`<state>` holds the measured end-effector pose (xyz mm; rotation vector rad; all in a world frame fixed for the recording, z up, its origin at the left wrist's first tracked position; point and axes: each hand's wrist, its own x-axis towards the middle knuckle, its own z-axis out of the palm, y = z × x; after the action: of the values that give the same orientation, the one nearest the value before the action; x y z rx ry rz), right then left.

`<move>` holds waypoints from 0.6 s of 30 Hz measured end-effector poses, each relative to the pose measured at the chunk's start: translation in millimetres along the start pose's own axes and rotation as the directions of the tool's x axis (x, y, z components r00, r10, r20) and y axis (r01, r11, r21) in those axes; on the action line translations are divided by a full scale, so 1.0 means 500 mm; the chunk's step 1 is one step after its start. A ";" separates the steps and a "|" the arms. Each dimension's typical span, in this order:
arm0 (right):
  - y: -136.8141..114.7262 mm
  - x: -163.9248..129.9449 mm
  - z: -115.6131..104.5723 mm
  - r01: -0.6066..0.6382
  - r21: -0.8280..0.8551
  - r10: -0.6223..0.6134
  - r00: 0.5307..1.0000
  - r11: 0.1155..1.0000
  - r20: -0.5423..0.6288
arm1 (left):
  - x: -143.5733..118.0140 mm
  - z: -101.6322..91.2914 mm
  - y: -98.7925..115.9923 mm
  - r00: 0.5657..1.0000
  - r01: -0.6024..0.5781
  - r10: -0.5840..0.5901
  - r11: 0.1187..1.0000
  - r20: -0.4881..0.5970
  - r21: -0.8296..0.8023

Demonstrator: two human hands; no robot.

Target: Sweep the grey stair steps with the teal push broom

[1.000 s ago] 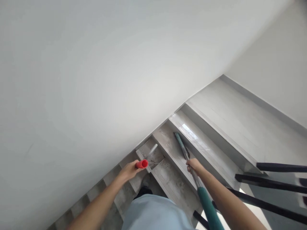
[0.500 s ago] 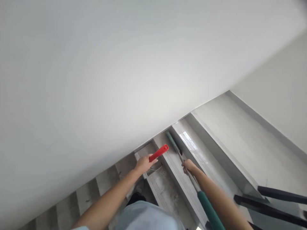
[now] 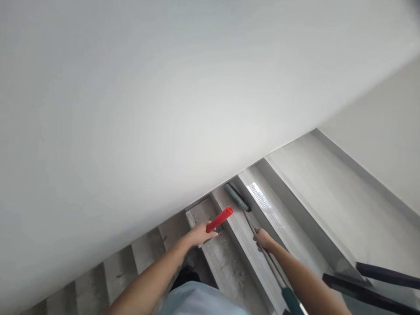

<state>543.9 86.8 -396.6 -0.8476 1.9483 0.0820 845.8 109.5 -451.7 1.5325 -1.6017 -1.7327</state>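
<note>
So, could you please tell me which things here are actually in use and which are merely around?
In use:
- left hand gripping the red handle
- right hand gripping the broom pole
- green broom head on a stair tread

Merely around:
- white wall
- black railing bars

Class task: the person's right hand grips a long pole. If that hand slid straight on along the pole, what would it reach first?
The right hand would probably first meet the flat green mop head on the grey tiled stair step, beside the white wall; depth is uncertain.
</note>
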 end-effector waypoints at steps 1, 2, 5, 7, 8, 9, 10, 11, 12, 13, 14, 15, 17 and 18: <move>0.025 -0.010 -0.011 0.007 -0.041 -0.006 1.000 0.999 0.017 | 0.002 0.003 -0.004 1.000 0.005 -0.005 1.000 0.005 -0.012; 0.053 -0.021 -0.022 0.004 -0.061 -0.002 1.000 0.998 0.022 | 0.003 0.007 -0.007 1.000 0.011 -0.011 1.000 0.003 -0.023; 0.117 -0.041 -0.040 -0.014 0.003 0.014 1.000 1.000 -0.026 | 0.005 0.013 -0.013 0.999 -0.002 -0.002 0.997 -0.048 -0.075; 0.114 -0.030 -0.026 -0.001 0.026 0.003 0.996 1.000 -0.093 | 0.005 0.012 -0.014 0.995 -0.034 0.022 0.993 -0.100 -0.114; 0.099 -0.018 -0.013 0.012 0.001 -0.012 0.993 1.000 -0.115 | 0.006 0.010 -0.015 0.991 -0.046 0.029 0.990 -0.129 -0.131; 0.080 -0.004 0.003 0.014 -0.057 -0.021 0.992 0.998 -0.124 | 0.007 0.009 -0.016 0.987 -0.049 0.027 0.989 -0.158 -0.142; 0.062 0.009 0.019 0.012 -0.142 -0.029 0.992 0.990 -0.120 | 0.007 0.008 -0.018 0.983 -0.048 0.019 0.987 -0.184 -0.152; 0.049 0.018 0.033 0.017 -0.239 -0.043 0.994 0.971 -0.102 | 0.008 0.007 -0.019 0.978 -0.044 0.010 0.986 -0.207 -0.160; 0.044 0.023 0.043 0.031 -0.328 -0.059 0.995 0.944 -0.076 | 0.009 0.008 -0.020 0.973 -0.033 -0.006 0.986 -0.232 -0.165; 0.049 0.022 0.047 0.053 -0.395 -0.077 0.996 0.917 -0.046 | 0.009 0.009 -0.021 0.967 -0.018 -0.025 0.986 -0.253 -0.167; 0.064 0.014 0.044 0.072 -0.428 -0.090 0.996 0.901 -0.022 | 0.010 0.012 -0.021 0.961 -0.003 -0.044 0.986 -0.273 -0.167; 0.086 0.001 0.036 0.085 -0.428 -0.094 0.996 0.900 0.000 | 0.010 0.015 -0.021 0.955 0.013 -0.061 0.986 -0.291 -0.166; 0.138 -0.033 0.007 0.068 -0.361 -0.064 0.998 0.930 0.022 | 0.011 0.022 -0.019 0.942 0.039 -0.092 0.985 -0.324 -0.167; 0.160 -0.048 -0.009 0.043 -0.320 -0.039 0.999 0.946 0.021 | 0.013 0.026 -0.017 0.936 0.050 -0.104 0.985 -0.335 -0.167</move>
<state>500.3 157.9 -397.8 -1.0960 1.9310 0.3886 836.1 113.5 -464.6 1.7250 -1.2191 -1.4856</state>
